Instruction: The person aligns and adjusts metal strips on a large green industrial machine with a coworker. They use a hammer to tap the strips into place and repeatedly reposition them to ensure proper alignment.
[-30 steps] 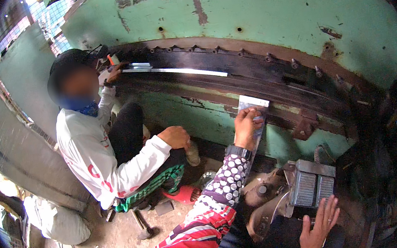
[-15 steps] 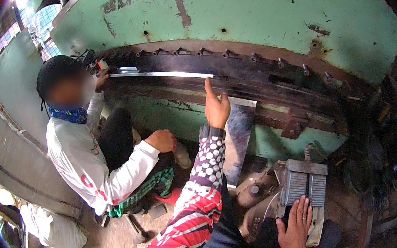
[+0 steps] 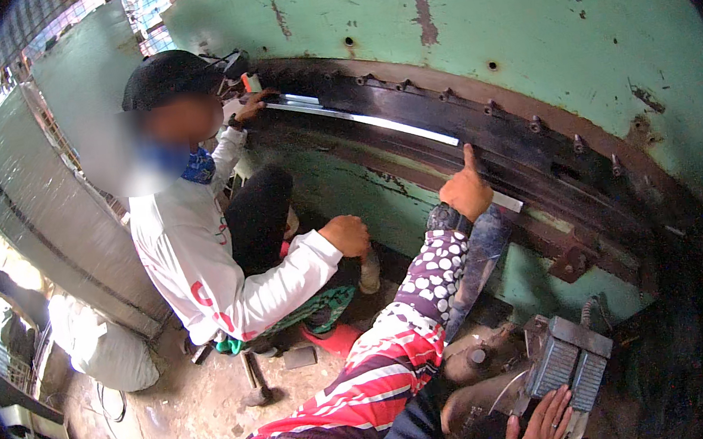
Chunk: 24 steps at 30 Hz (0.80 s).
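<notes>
One bright strip (image 3: 388,124) lies in the green machine (image 3: 557,48); one metal sheet (image 3: 482,258) leans outside, apparently not loaded. Left hand (image 3: 466,192) points beside the strip's end (curled fingers' grip hidden); right hand (image 3: 542,428) rests, fingers together, at the pedal (image 3: 567,360).

Cuff (image 3: 433,269) purple, white-dotted; sleeve (image 3: 380,359) red-and-white striped — strip (image 3: 375,120) silvery; machine (image 3: 540,50) pale green; pedals (image 3: 571,363) grey

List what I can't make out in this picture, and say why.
All in the head view:
- Leaning metal sheet: partly hidden behind the left hand and spotted sleeve.
- Left index fingertip: too small to tell whether it touches the long metal strip.
- Co-worker's far hand: too small to show its grip.
- Right hand: wrist cut off by the lower edge.
</notes>
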Each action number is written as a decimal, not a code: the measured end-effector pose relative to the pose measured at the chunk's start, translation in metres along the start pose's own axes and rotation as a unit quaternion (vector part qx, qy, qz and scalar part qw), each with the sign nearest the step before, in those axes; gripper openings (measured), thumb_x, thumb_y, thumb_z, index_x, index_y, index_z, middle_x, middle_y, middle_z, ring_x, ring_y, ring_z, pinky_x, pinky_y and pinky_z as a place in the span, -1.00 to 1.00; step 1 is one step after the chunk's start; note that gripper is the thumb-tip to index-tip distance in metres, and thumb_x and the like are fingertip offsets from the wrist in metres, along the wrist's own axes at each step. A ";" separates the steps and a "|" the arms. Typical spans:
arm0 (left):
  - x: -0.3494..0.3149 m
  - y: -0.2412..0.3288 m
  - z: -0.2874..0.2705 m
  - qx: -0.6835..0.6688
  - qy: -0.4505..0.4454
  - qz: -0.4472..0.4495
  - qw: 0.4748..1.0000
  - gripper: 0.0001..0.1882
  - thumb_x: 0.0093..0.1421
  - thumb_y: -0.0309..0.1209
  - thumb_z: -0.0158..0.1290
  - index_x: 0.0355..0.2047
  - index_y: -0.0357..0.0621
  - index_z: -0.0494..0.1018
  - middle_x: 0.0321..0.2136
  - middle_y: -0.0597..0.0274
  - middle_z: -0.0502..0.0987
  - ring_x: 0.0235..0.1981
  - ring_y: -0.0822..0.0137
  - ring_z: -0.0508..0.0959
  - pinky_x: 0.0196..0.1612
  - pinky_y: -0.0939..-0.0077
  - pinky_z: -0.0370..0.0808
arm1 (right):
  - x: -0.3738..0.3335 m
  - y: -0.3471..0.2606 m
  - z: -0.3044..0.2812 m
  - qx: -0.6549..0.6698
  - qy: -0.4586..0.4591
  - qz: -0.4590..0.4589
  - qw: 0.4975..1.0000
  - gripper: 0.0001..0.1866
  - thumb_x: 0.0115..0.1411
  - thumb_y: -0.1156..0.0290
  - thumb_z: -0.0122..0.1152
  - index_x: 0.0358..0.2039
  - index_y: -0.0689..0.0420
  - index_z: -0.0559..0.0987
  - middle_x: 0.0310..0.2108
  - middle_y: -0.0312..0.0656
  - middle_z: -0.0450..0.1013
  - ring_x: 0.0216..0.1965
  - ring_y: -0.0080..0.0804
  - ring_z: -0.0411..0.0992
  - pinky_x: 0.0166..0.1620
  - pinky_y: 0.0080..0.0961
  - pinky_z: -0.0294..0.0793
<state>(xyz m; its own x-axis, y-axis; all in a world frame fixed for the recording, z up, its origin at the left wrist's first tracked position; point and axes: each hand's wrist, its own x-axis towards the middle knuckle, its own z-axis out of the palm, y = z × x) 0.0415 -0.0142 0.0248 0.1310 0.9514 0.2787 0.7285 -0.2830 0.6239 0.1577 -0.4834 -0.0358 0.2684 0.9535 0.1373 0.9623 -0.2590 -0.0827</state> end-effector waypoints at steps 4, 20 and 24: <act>-0.009 -0.003 -0.001 -0.030 0.016 0.006 0.999 0.02 0.12 -0.30 0.12 0.50 -0.24 -0.18 -0.33 -0.30 0.65 -0.29 -0.23 0.67 -0.19 -0.07 0.59 | 0.007 -0.005 -0.009 -0.008 0.007 -0.006 1.000 -0.15 0.44 -0.11 -0.18 0.38 0.47 0.18 0.44 0.35 0.03 0.48 0.35 -0.10 0.46 0.19 -0.20; -0.031 -0.036 0.014 -0.739 0.182 -0.158 0.630 -0.54 0.43 -0.26 0.07 0.22 -0.17 0.26 -0.28 0.21 0.49 -0.35 0.45 0.49 -0.39 0.54 0.48 | 0.017 -0.008 -0.016 -0.064 0.027 -0.035 0.997 -0.20 0.44 -0.05 -0.05 0.40 0.39 0.19 0.49 0.21 -0.03 0.53 0.15 -0.14 0.50 0.10 -0.24; 0.007 -0.028 -0.006 -0.756 0.211 -0.160 0.598 -0.43 0.44 -0.15 0.06 0.29 -0.21 0.19 -0.21 0.17 0.48 -0.33 0.34 0.52 -0.34 0.46 0.54 | 0.016 -0.013 -0.019 -0.032 0.011 0.001 0.999 -0.21 0.43 -0.04 -0.03 0.39 0.40 0.22 0.48 0.22 -0.01 0.52 0.14 -0.11 0.50 0.11 -0.23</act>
<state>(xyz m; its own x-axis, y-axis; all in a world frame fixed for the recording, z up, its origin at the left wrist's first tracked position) 0.0182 -0.0005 0.0142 -0.2669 0.9610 -0.0721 -0.8129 -0.1842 0.5525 0.1500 -0.4676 -0.0135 0.2705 0.9494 0.1598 0.9624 -0.2708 -0.0206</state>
